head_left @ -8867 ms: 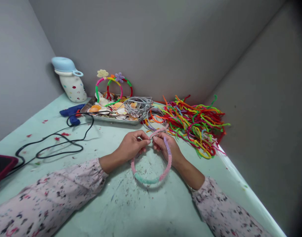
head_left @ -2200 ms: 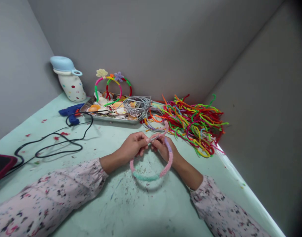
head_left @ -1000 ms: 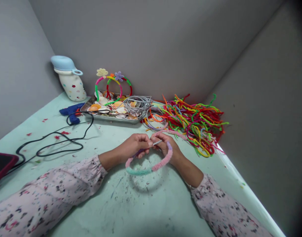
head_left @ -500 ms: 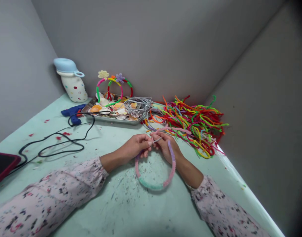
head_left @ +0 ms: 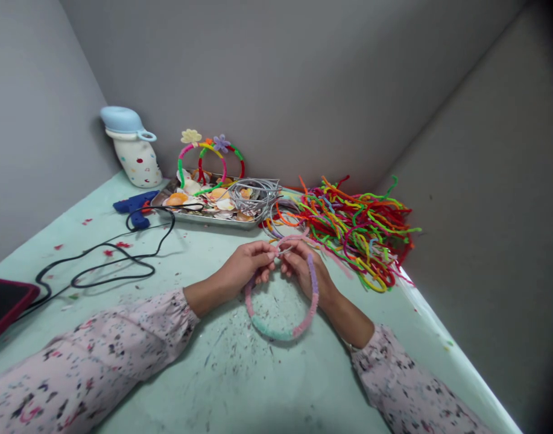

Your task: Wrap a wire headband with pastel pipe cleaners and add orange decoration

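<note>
A hoop (head_left: 276, 331) wrapped in fuzzy lilac, pink and mint sections hangs below both hands, its round part toward me. My left hand (head_left: 251, 265) pinches the hoop's upper left end between thumb and fingers. Close beside it, my right hand (head_left: 306, 265) is closed on the grey wire and a pink pipe cleaner (head_left: 333, 256), whose loose tail trails out to the right. The grey wire (head_left: 285, 249) shows bare between the two sets of fingertips. Exactly how the pink strand meets the wire is too small to tell.
A metal tray (head_left: 213, 222) holds shells, coiled grey wire (head_left: 255, 196) and two flowered hoops (head_left: 201, 150). Colourful pipe cleaners (head_left: 362, 223) lie at right. A blue glue gun (head_left: 138, 205) with a black cord, a bottle (head_left: 135, 157) and a red-edged dark device (head_left: 7, 304) are at left.
The pink pipe cleaner's tail has swung down on the right. The hoop has shifted slightly up and left, and the fingers of my right hand have moved on the wire.
</note>
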`<control>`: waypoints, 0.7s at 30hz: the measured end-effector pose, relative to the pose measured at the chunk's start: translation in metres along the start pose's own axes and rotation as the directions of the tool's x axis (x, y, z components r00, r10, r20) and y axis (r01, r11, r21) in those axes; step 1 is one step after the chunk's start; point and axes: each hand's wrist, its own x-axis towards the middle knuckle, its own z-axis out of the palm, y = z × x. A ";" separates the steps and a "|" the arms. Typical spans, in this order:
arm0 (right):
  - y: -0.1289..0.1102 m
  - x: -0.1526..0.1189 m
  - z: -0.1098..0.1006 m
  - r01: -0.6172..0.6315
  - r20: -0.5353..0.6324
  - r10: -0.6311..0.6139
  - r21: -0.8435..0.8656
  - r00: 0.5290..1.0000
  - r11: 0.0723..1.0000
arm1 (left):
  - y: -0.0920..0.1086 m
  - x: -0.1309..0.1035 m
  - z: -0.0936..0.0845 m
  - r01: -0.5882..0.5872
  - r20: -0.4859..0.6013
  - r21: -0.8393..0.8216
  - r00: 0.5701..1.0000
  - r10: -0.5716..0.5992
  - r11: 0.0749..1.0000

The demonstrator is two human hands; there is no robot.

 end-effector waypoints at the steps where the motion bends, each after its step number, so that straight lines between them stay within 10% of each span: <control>1: -0.001 -0.001 0.000 0.019 0.016 -0.018 -0.011 1.000 1.000 | 0.000 0.000 0.000 0.002 -0.011 0.003 1.000 -0.002 1.000; 21: -0.005 -0.004 0.001 0.006 -0.057 -0.023 -0.282 0.998 0.959 | 0.002 0.003 0.002 0.023 -0.033 -0.057 0.999 -0.025 0.998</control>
